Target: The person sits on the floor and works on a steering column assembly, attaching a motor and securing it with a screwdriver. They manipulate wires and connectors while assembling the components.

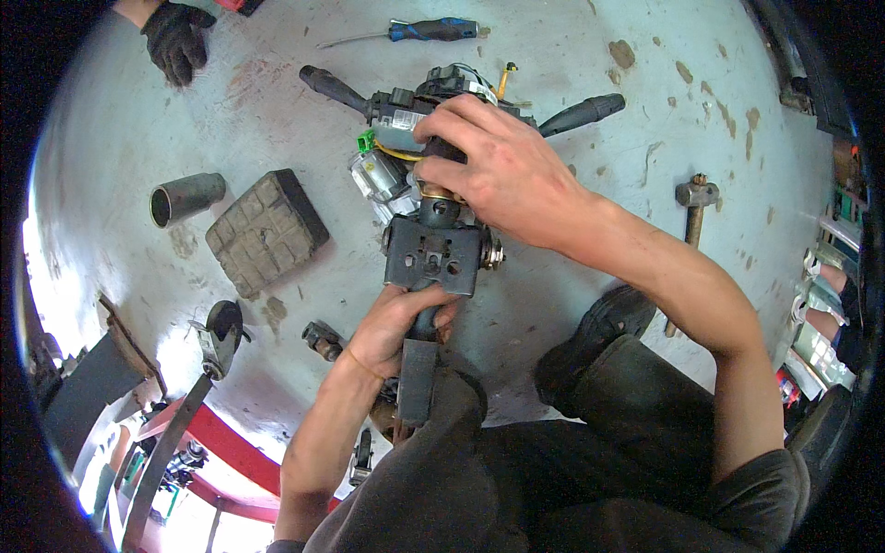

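Observation:
A car steering column (433,256) stretches away from me over the grey floor. At its far end is a combination switch (399,116) with two black stalks, the left stalk (332,88) and the right stalk (583,115). A silver cylindrical motor (377,175) with a green connector (366,142) sits on the column's left side. My right hand (494,162) grips the column just below the switch, its fingers partly covering the housing. Under the metal bracket, my left hand (395,325) is wrapped around the dark lower shaft (424,323).
Beyond the column lies a screwdriver (432,30). A metal tube (187,199) and a worn grooved block (268,235) are to the left. On the right is a hammer (695,197). Another person's gloved hand (177,45) reaches in at upper left. A caster wheel (225,332) stands at lower left.

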